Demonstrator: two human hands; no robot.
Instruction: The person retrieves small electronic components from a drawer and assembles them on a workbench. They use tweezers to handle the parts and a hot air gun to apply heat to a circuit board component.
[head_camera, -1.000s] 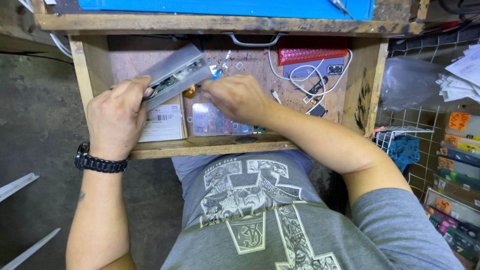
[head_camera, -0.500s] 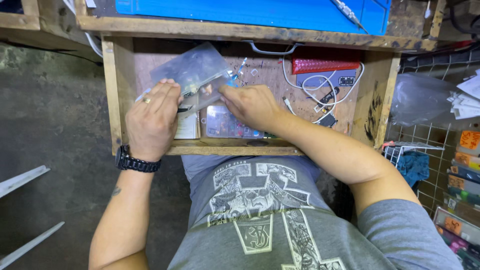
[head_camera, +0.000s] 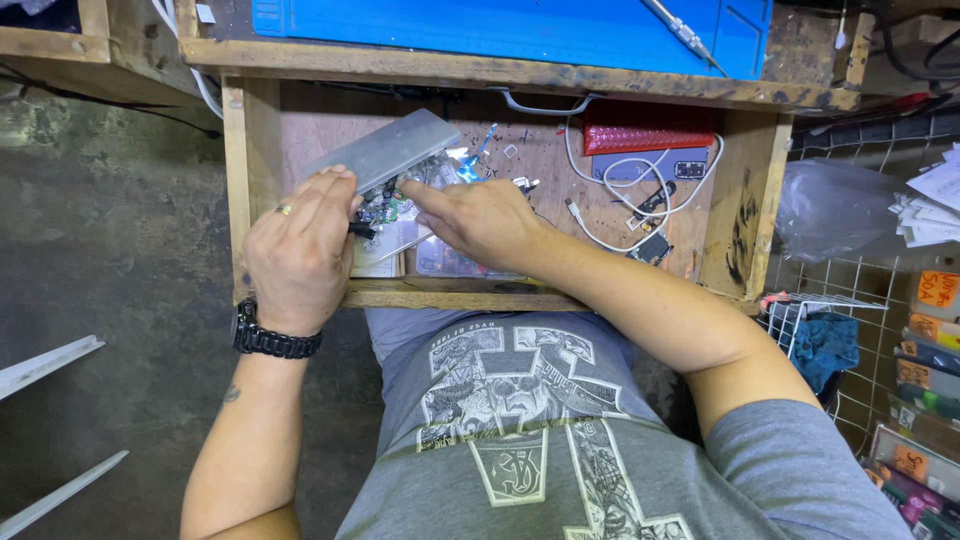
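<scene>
Head view, looking straight down: an open wooden drawer (head_camera: 236, 190) was seen pulled out under a bench edge, with a blue work mat (head_camera: 520, 25) laid on top of the bench. A clear plastic parts box (head_camera: 385, 150) was held tilted over the left half of the drawer, with small mixed bits visible under its lid edge. The left hand (head_camera: 300, 250) was wrapped around the near end of that box, fingers curled over the top, so it was gripped and not just touched. A ring was worn on that hand and a black wristwatch (head_camera: 275, 340) on the wrist.

The right hand (head_camera: 480, 220) was reached in from the right, index finger stretched out and poked into the open side of the box among the small parts. Whether anything was actually pinched there couldn't be told, the fingertips were too hidden.

Under the hands a flat clear organizer tray (head_camera: 450, 262) was lying on the drawer floor. Further right, a red case (head_camera: 645, 137) and a tangle of white cable (head_camera: 640, 200) were left lying, well apart from the hands
</scene>
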